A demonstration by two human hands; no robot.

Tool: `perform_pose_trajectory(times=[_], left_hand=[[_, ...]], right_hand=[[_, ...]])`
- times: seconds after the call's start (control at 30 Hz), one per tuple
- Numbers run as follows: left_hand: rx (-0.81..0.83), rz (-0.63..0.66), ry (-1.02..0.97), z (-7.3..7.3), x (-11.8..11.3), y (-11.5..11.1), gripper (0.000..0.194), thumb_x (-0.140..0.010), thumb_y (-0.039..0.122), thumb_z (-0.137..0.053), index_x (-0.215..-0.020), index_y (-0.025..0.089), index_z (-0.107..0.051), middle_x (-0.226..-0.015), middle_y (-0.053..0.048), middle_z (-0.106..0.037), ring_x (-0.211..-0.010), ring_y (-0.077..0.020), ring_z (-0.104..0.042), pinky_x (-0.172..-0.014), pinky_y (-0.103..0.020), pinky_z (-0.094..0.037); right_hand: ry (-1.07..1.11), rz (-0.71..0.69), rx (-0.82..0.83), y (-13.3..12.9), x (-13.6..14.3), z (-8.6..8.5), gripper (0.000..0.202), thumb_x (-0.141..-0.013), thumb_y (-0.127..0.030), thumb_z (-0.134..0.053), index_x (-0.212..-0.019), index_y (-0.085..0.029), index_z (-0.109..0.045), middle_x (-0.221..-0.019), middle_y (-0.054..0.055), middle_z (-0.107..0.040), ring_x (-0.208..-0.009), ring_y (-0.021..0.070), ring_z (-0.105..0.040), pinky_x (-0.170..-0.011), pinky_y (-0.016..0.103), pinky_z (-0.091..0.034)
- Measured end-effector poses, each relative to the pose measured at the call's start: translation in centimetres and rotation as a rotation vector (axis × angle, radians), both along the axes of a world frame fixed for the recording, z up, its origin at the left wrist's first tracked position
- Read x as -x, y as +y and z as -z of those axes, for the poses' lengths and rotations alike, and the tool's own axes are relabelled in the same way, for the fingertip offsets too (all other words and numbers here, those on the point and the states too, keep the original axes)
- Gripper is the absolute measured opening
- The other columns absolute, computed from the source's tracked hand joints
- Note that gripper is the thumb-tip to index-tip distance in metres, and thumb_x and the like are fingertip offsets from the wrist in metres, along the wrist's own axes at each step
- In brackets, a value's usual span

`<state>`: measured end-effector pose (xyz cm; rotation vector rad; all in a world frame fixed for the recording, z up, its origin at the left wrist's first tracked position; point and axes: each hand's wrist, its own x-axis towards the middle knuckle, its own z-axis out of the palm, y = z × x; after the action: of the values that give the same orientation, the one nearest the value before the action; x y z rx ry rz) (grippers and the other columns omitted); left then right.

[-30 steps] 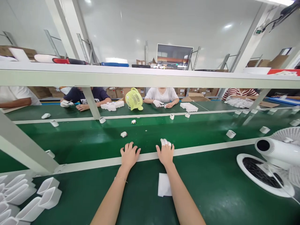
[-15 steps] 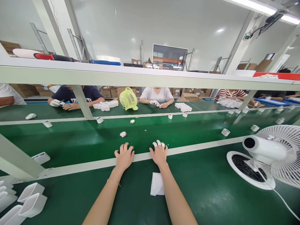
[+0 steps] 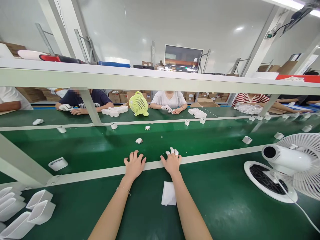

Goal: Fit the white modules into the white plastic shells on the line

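My left hand (image 3: 135,165) rests on the pale rail (image 3: 100,172) at the near edge of the green belt (image 3: 100,146), fingers spread, holding nothing. To its right my right hand (image 3: 172,161) lies over the same rail, fingers apart, with white covers on several fingertips and nothing held. Beyond my left hand a small white part (image 3: 139,141) sits on the belt, and a smaller one (image 3: 147,127) lies farther off. A folded white paper (image 3: 168,193) is on the green table beside my right forearm.
White housings (image 3: 41,211) stand at the lower left; another (image 3: 58,164) lies on the belt by the post. A white fan (image 3: 287,160) with a cable stands at the right. An overhead shelf (image 3: 160,80) crosses the view. People sit opposite, near a green fan (image 3: 138,104).
The parts and housings on the belt have shifted right in the view, and the left housing shows more fully from behind the post. The view has shifted slightly; both hands keep their pose.
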<state>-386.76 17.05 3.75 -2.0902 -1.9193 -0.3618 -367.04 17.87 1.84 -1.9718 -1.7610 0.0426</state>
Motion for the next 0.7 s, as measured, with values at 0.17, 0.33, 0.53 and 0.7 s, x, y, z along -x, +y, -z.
perform_pose_trajectory(times=[0.17, 0.33, 0.53, 0.7], left_hand=[[-0.019, 0.000, 0.008, 0.01, -0.23, -0.06, 0.038, -0.099, 0.037, -0.035, -0.125, 0.023, -0.059, -0.133, -0.015, -0.053, -0.120, -0.0339, -0.045, -0.097, -0.059, -0.033], [-0.030, 0.011, 0.012, 0.01, -0.34, -0.16, 0.038, -0.098, 0.038, -0.037, -0.126, 0.026, -0.059, -0.138, -0.015, -0.049, -0.125, -0.0355, -0.041, -0.101, -0.062, -0.027], [-0.016, 0.022, -0.013, 0.12, -0.10, -0.02, 0.037, -0.097, 0.038, -0.038, -0.123, 0.024, -0.060, -0.134, -0.014, -0.053, -0.120, -0.0346, -0.045, -0.100, -0.062, -0.029], [-0.014, 0.039, -0.049, 0.29, 0.11, 0.18, 0.033, -0.095, 0.035, -0.042, -0.118, 0.025, -0.064, -0.137, -0.013, -0.052, -0.123, -0.0348, -0.043, -0.104, -0.064, -0.023]], right_hand=[[0.001, 0.006, 0.005, -0.10, 0.15, -0.14, 0.043, -0.095, -0.052, -0.048, -0.115, -0.016, -0.060, -0.118, 0.009, -0.060, -0.117, 0.0250, -0.051, -0.105, 0.049, -0.033], [-0.018, -0.029, 0.011, -0.13, 0.16, -0.05, 0.045, -0.093, -0.055, -0.050, -0.112, -0.015, -0.062, -0.117, 0.011, -0.061, -0.119, 0.0259, -0.050, -0.107, 0.050, -0.031], [-0.022, -0.078, -0.008, -0.17, -0.06, -0.05, 0.040, -0.095, -0.048, -0.051, -0.118, -0.017, -0.059, -0.126, 0.010, -0.057, -0.122, 0.0247, -0.049, -0.108, 0.049, -0.031], [-0.015, -0.110, 0.002, -0.04, -0.08, -0.21, 0.036, -0.095, -0.046, -0.051, -0.112, -0.017, -0.062, -0.126, 0.010, -0.058, -0.120, 0.0234, -0.051, -0.108, 0.048, -0.032]])
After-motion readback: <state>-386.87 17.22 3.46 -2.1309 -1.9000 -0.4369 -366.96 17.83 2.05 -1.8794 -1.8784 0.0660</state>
